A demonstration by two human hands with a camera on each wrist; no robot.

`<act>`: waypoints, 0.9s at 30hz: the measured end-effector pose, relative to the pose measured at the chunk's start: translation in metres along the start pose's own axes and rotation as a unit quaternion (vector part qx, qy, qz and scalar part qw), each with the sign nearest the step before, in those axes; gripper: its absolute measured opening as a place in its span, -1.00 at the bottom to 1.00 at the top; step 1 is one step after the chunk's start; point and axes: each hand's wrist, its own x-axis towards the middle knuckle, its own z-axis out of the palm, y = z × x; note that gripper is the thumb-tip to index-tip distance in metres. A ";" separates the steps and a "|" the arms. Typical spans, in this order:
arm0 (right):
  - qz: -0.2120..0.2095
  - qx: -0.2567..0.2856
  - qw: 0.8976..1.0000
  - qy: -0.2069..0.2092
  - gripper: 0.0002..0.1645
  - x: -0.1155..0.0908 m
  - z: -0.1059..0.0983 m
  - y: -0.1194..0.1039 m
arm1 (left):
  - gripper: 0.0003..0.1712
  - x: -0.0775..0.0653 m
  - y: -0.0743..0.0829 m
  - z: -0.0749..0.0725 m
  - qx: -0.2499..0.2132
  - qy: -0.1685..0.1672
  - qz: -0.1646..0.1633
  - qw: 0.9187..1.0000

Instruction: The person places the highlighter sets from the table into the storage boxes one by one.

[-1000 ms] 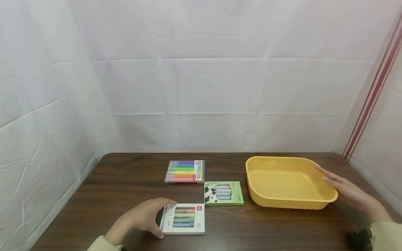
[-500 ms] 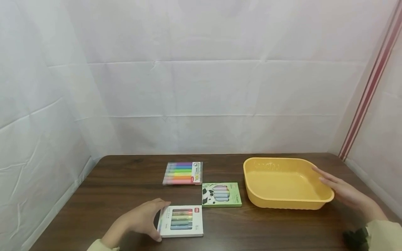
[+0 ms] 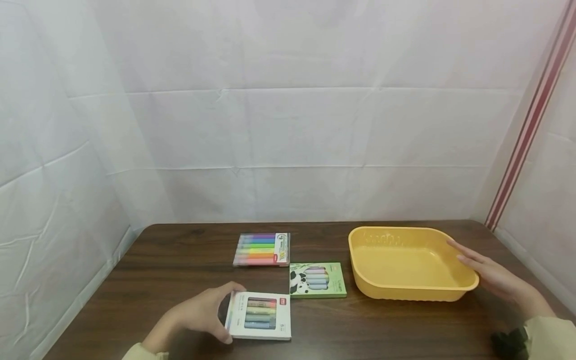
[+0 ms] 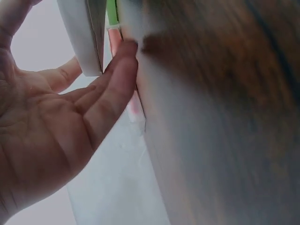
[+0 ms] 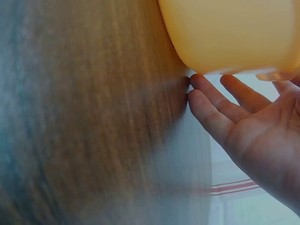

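Note:
My left hand pinches a white box of markers at its left end, thumb at the near corner and fingers at the far one. Colored markers show through the box's window. In the left wrist view, the white box stands a little off the table. A green panda-print box of markers lies just behind it. Farther back is a clear pack of rainbow highlighters. My right hand rests with extended fingers against the right side of a yellow plastic basin; the right wrist view shows the fingertips by the basin wall.
Everything sits on a dark wood-grain table. White cloth hangs behind and at both sides, with a red stripe at the right. A dark fuzzy object is beside the right sleeve.
The far edge of the white marker box has risen slightly and tilted in my left hand. The view shifted a little; the right hand stays at the basin.

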 end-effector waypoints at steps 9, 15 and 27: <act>0.010 -0.001 1.000 0.006 -0.35 0.001 0.002 -0.001 | 0.02 0.000 -0.002 -0.001 -0.229 -0.037 -0.003 0.973; 0.003 0.005 1.000 0.001 -0.36 0.000 0.001 0.000 | -0.12 -0.001 -0.003 -0.002 -0.252 -0.044 0.003 0.967; 0.014 0.003 1.000 0.005 -0.34 0.000 0.001 0.000 | -0.34 -0.002 -0.002 -0.001 -0.260 -0.018 -0.029 0.965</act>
